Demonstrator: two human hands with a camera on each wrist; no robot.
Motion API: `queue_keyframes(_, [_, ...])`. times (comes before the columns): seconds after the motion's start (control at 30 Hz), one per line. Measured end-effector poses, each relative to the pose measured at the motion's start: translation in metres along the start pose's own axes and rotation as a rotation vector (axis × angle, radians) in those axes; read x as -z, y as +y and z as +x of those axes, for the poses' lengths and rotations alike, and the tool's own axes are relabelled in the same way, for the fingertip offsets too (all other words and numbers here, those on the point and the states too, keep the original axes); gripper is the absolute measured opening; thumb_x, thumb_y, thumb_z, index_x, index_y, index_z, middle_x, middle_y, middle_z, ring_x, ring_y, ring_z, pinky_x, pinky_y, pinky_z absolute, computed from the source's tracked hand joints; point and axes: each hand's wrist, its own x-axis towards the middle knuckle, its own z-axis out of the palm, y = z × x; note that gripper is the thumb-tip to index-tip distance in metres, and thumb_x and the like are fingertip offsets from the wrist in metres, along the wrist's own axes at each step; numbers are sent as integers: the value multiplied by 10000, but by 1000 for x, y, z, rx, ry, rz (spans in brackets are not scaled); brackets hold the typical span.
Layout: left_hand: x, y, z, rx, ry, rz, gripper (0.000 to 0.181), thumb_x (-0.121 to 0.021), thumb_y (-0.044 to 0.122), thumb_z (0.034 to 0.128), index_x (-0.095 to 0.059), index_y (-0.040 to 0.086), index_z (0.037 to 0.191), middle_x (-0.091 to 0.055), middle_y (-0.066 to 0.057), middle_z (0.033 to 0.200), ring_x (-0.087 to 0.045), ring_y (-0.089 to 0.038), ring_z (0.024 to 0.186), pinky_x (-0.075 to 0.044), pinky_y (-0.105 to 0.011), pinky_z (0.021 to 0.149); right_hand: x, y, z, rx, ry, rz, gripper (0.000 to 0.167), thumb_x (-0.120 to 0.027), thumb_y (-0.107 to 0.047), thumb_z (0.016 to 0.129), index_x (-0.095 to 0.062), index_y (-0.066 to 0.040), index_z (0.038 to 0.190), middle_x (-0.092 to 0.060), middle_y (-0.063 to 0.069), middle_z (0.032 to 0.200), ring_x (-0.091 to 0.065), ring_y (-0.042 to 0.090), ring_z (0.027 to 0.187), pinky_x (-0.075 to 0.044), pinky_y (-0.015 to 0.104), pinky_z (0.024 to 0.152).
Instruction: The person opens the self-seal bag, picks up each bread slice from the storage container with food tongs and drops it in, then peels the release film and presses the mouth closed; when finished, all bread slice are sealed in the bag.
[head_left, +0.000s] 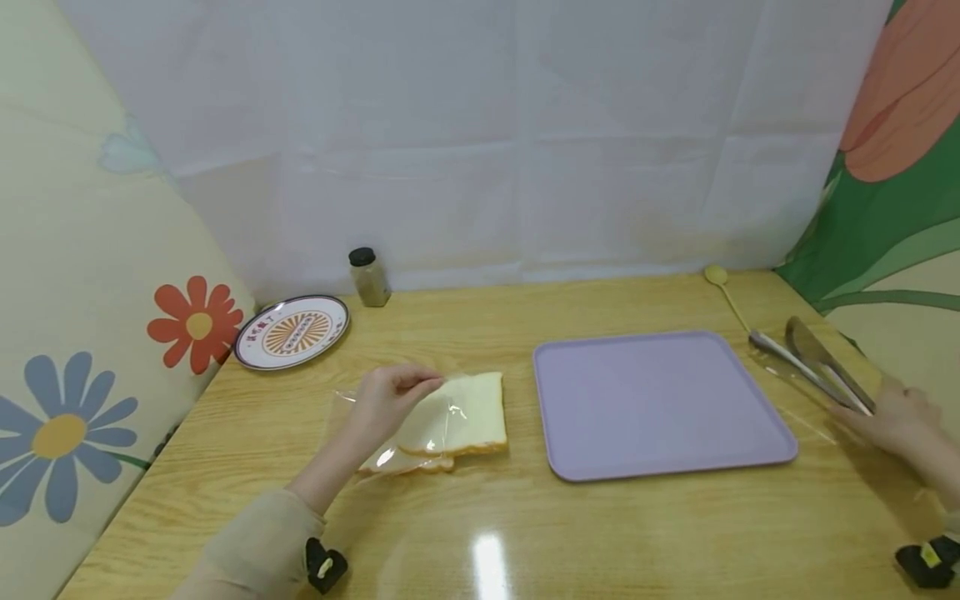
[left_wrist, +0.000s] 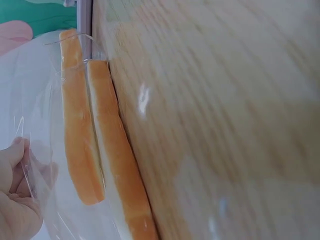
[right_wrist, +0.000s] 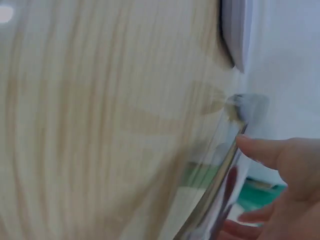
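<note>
In the head view, my left hand (head_left: 390, 400) pinches a clear plastic bag (left_wrist: 37, 175) between thumb and fingers. Two slices of white bread (head_left: 472, 412) lie overlapping in the bag on the table. Their brown crusts (left_wrist: 82, 135) show side by side in the left wrist view. At the far right, my right hand (head_left: 896, 421) holds one end of metal tongs (head_left: 813, 367), whose two arms stand apart. The right wrist view shows the thumb (right_wrist: 265, 150) on one side of the tongs and the fingers on the other.
A lilac tray (head_left: 660, 400) lies between the bread and the tongs. Behind the tongs is a yellowish long-handled spoon (head_left: 717, 277). At the back left are a patterned white plate (head_left: 273, 358) and a black-lidded jar (head_left: 370, 281). White cloth (head_left: 487, 167) hangs behind the table.
</note>
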Motion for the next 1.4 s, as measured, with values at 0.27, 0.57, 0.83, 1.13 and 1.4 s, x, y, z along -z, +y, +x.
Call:
queue_keyframes(0.27, [0, 0, -1, 35, -49, 16, 95, -682, 89, 851, -742, 40, 905, -735, -112, 868, -698, -207, 776, -544, -176, 643, 4, -95, -14, 217, 354, 372, 463, -563, -60, 896, -393, 196, 1241, -466, 419, 1164, -493, 431, 1047, -418, 471, 918])
queue_keyframes(0.57, [-5, -3, -2, 46, -90, 18, 82, -687, 81, 845, -742, 27, 874, -734, -119, 869, -695, -187, 776, -551, -179, 652, -25, -195, -37, 489, 264, 594, 203, -629, 28, 843, -597, 63, 1040, -670, 198, 943, -493, -159, 823, -489, 92, 674])
queue_keyframes(0.83, [-7, -6, -3, 58, -106, -3, 87, -687, 76, 844, -738, 18, 882, -730, -141, 896, -703, -235, 806, -547, -167, 669, -57, -267, -63, 396, -384, 981, 232, -583, -60, 911, -558, 148, 1012, -664, 273, 900, -643, 89, 682, -569, 279, 563])
queue_keyframes(1.13, [-6, -5, -2, 71, -108, -12, 111, -693, 79, 840, -728, 7, 917, -726, -151, 924, -706, -255, 830, -575, -230, 710, -97, -328, -79, 191, -789, 1133, 237, -585, -69, 910, -596, 138, 1026, -709, 211, 875, -659, 74, 626, -558, 201, 566])
queue_keyframes(1.4, [-8, -6, -2, 57, -107, -38, 122, -703, 56, 825, -720, -8, 928, -726, -153, 921, -709, -263, 844, -579, -239, 725, -114, -359, -83, -14, -886, 1277, 277, -588, -137, 925, -603, 101, 1066, -700, 223, 972, -713, 155, 761, -586, 239, 686])
